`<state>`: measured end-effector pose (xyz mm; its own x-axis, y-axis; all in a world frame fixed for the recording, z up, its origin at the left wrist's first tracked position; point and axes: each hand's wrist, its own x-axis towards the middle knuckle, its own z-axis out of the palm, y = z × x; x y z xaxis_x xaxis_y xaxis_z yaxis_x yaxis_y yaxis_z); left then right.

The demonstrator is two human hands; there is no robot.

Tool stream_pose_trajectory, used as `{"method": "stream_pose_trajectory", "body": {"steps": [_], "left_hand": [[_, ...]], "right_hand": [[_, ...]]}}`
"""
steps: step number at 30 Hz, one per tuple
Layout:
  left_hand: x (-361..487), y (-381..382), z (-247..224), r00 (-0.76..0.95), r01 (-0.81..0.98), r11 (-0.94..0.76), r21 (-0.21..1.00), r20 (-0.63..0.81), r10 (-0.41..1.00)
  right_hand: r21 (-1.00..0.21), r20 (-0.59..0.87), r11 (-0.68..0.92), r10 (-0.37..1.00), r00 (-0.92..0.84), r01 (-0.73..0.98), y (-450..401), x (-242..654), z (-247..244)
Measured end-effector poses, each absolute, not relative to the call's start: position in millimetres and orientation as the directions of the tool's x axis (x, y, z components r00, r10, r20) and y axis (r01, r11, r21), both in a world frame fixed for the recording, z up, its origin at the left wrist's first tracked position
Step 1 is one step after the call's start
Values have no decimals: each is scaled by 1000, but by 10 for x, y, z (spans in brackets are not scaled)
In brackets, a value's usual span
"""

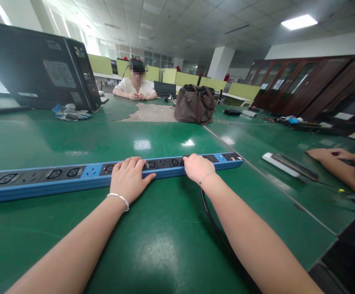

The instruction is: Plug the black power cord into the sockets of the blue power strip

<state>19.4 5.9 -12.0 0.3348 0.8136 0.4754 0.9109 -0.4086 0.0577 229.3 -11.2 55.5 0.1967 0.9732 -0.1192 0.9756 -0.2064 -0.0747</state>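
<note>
A long blue power strip (51, 188) with black and blue sockets lies across the green table, its left end beyond the picture. My left hand (130, 177) is laid over its middle, fingers across the top to the far edge and thumb spread along the near side, gripping it. Further right, my right hand (198, 166) is closed at the sockets around a black plug, mostly hidden by the fingers. From beneath that wrist a black cable (207, 206) runs down toward me. How deep the plug sits in a socket cannot be seen.
A black computer case (42, 69) stands far left, with gloves (71, 112) beside it. A brown bag (192, 104) sits at the back. Across the table sits a person (136, 87); another person's arms (342, 163) rest at right near a white bar-shaped object (280, 164).
</note>
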Motion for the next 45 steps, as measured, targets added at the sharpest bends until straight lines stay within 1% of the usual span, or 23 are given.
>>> {"method": "stream_pose_trajectory", "body": {"steps": [3, 6, 9, 13, 15, 18, 20, 27, 28, 30, 32, 34, 37, 39, 40, 41, 42, 43, 44, 45], "left_hand": [[196, 60, -123, 328, 911, -406, 69, 475, 817], [197, 59, -121, 326, 911, -405, 74, 474, 818], [194, 58, -117, 338, 906, -417, 71, 473, 814], [190, 64, -121, 340, 902, -424, 77, 477, 811], [190, 67, -124, 335, 903, -421, 82, 477, 812], [191, 66, -124, 332, 904, -418, 86, 474, 816], [192, 62, -121, 332, 907, -414, 80, 468, 819], [193, 60, -122, 327, 912, -404, 73, 463, 823], [194, 61, -123, 326, 912, -402, 76, 461, 825], [196, 62, -124, 321, 913, -400, 79, 464, 826], [199, 61, -124, 323, 912, -402, 78, 467, 823], [201, 58, -121, 324, 911, -405, 78, 472, 820], [200, 57, -116, 325, 909, -409, 82, 474, 818], [199, 58, -115, 327, 909, -409, 84, 466, 822], [198, 59, -114, 328, 909, -408, 83, 462, 824], [198, 60, -115, 327, 910, -406, 81, 460, 826], [197, 61, -115, 327, 911, -404, 78, 459, 826], [196, 62, -116, 325, 912, -402, 77, 460, 826], [195, 63, -118, 324, 913, -401, 76, 461, 826], [194, 63, -119, 324, 913, -400, 76, 460, 827]], "right_hand": [[44, -125, -119, 984, 124, 992, -50, 2273, 599], [133, -234, 22, 972, 10, 991, 30, 2304, 660], [162, -315, 82, 949, -27, 983, 120, 2347, 728], [189, -391, 113, 920, -30, 975, 202, 2367, 766], [180, -372, 92, 928, -19, 979, 190, 2362, 733], [136, -255, 26, 967, 9, 990, 113, 2353, 639], [122, -218, 8, 976, 19, 993, 72, 2352, 593], [93, -298, 55, 954, -25, 994, 165, 2369, 657], [94, -292, 51, 956, -21, 994, 159, 2367, 652], [77, -233, -14, 972, 32, 997, 113, 2361, 609], [2, -132, -154, 979, 153, 988, 46, 2361, 532], [-107, -59, -251, 968, 246, 962, -11, 2372, 439], [-286, 8, -270, 959, 284, 919, -55, 2402, 299], [-458, 24, -268, 949, 314, 847, -68, 2421, 225], [-568, 0, -278, 941, 338, 775, -75, 2429, 201], [-685, -48, -293, 932, 360, 667, -84, 2438, 185], [-792, -117, -309, 923, 366, 527, -95, 2449, 179], [-870, -198, -327, 917, 345, 370, -108, 2463, 180], [-911, -278, -349, 913, 298, 220, -122, 2480, 185], [-924, -342, -371, 911, 231, 97, -135, 2499, 192]]}}
